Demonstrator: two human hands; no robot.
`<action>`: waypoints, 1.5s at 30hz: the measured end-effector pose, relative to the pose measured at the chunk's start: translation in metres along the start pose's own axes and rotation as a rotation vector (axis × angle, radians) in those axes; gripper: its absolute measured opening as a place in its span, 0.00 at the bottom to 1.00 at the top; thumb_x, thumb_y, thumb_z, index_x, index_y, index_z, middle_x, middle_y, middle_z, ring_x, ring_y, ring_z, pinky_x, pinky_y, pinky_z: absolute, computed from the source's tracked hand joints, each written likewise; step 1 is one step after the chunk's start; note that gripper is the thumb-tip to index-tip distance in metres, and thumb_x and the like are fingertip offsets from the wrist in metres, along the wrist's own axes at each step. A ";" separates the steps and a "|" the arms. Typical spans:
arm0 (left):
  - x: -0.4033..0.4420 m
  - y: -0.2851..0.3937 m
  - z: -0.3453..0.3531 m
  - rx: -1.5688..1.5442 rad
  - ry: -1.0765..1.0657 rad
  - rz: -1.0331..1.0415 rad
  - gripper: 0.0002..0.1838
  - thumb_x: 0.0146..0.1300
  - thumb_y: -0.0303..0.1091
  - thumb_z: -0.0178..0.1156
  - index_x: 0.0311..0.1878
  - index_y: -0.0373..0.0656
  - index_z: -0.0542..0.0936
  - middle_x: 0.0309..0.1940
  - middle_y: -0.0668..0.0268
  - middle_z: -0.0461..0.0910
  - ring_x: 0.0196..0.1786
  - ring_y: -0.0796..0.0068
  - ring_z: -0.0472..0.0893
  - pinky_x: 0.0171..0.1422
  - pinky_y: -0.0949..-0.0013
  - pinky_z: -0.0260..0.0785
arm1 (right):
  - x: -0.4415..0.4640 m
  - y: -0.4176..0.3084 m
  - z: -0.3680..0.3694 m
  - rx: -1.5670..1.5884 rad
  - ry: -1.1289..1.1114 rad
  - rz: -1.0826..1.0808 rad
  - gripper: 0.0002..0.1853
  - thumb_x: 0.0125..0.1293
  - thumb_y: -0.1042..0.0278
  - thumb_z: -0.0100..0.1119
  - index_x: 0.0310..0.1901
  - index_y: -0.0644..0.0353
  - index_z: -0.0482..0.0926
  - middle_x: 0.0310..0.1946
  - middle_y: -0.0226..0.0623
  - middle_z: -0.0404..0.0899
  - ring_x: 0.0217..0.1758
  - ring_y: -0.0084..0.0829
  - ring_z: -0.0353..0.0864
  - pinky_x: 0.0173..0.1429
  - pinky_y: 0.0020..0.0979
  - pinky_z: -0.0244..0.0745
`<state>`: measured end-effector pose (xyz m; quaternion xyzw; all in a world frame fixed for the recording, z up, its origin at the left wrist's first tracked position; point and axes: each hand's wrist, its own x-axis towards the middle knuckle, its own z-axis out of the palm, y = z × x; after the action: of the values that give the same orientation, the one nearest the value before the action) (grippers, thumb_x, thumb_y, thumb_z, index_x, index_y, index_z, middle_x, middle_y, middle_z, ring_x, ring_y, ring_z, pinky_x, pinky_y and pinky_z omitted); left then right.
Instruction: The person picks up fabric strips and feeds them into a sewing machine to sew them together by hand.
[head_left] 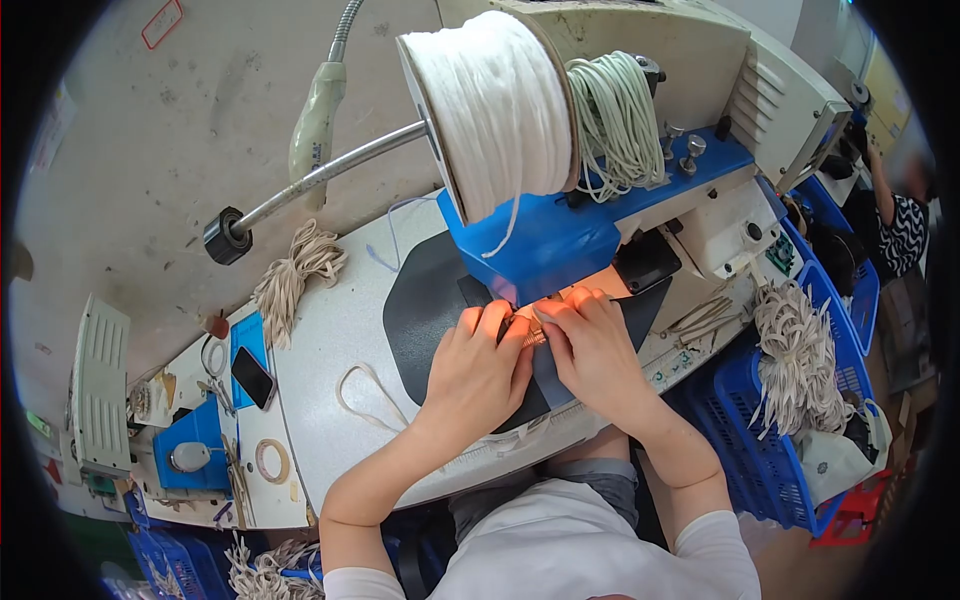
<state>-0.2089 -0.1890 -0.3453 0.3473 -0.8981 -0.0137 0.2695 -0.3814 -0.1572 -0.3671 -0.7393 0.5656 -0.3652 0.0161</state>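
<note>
Both hands are close together under the blue head of a machine (540,240), in orange light. My left hand (480,365) has its fingers bent and pinched at a small piece whose shape is hard to make out (537,332). From the other side, my right hand (592,345) pinches at the same piece with thumb and forefinger. Beneath them lies a dark plate (415,320) on the white table (330,400). A thin pale cord (345,390) curls on the table left of my left hand. A large spool of white cord (495,115) sits above the machine head.
Bundles of pale cord lie at the left (298,270) and over blue crates (720,420) at the right. A phone (253,378), scissors (215,365) and a tape roll (272,461) are on the left. Another person (900,225) is at the far right.
</note>
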 end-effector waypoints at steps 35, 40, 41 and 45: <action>0.004 -0.002 -0.003 -0.018 -0.109 -0.044 0.15 0.63 0.32 0.62 0.51 0.35 0.81 0.48 0.54 0.75 0.49 0.55 0.75 0.50 0.57 0.73 | -0.004 0.006 -0.006 0.206 0.002 0.093 0.09 0.65 0.73 0.61 0.46 0.64 0.84 0.36 0.38 0.77 0.45 0.40 0.75 0.50 0.40 0.66; 0.004 -0.002 -0.004 -0.021 -0.113 -0.041 0.15 0.63 0.32 0.62 0.51 0.35 0.81 0.47 0.55 0.75 0.49 0.56 0.75 0.50 0.58 0.73 | -0.004 0.005 -0.006 0.201 0.001 0.092 0.10 0.65 0.73 0.62 0.46 0.63 0.83 0.36 0.37 0.77 0.45 0.40 0.75 0.50 0.40 0.66; 0.004 -0.002 -0.004 -0.022 -0.113 -0.042 0.15 0.63 0.32 0.62 0.51 0.35 0.81 0.47 0.55 0.75 0.49 0.56 0.75 0.50 0.58 0.73 | -0.004 0.005 -0.006 0.205 0.003 0.093 0.10 0.65 0.73 0.62 0.47 0.63 0.83 0.36 0.37 0.77 0.45 0.40 0.75 0.50 0.40 0.66; 0.004 -0.003 -0.004 -0.013 -0.120 -0.039 0.15 0.63 0.32 0.62 0.51 0.35 0.81 0.47 0.55 0.75 0.48 0.56 0.75 0.50 0.58 0.73 | -0.005 0.005 -0.005 0.201 -0.002 0.097 0.11 0.64 0.73 0.62 0.48 0.62 0.83 0.36 0.37 0.77 0.45 0.40 0.75 0.50 0.40 0.67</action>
<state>-0.2079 -0.1928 -0.3408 0.3614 -0.9056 -0.0457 0.2171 -0.3892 -0.1531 -0.3680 -0.7059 0.5614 -0.4181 0.1083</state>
